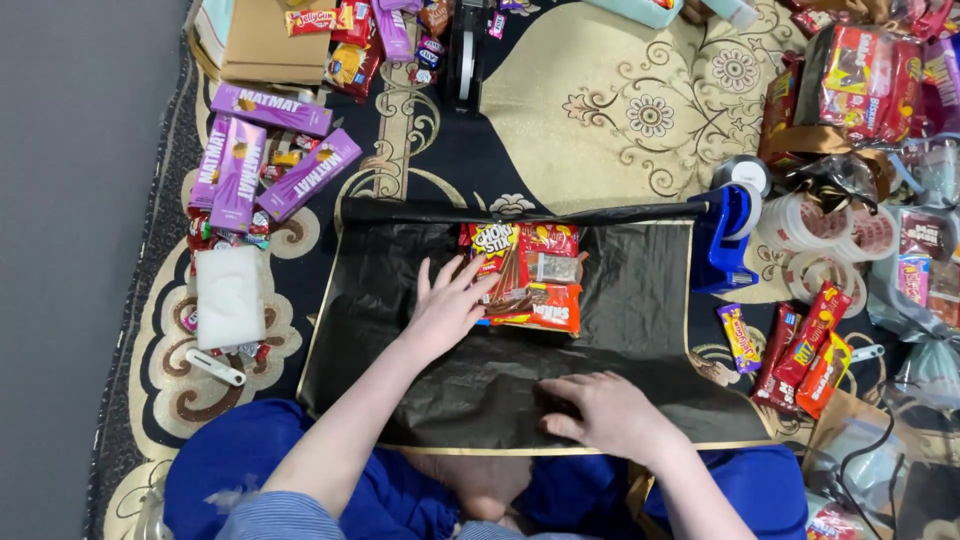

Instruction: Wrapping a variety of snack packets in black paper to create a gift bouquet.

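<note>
Left hand (447, 303) spread flat, steadying the snack packets (525, 277) piled mid-sheet; right hand (603, 412) open, palm down, pressing the near edge of the black wrapping sheet (640, 300) (on the carpet (620, 120)); best kept centred, sheet pulled taut

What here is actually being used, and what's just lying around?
In use:
left hand on snack pile
right hand on black sheet

Lying about:
purple boxes
tape rolls
blue dispenser
loose snack bars
</note>
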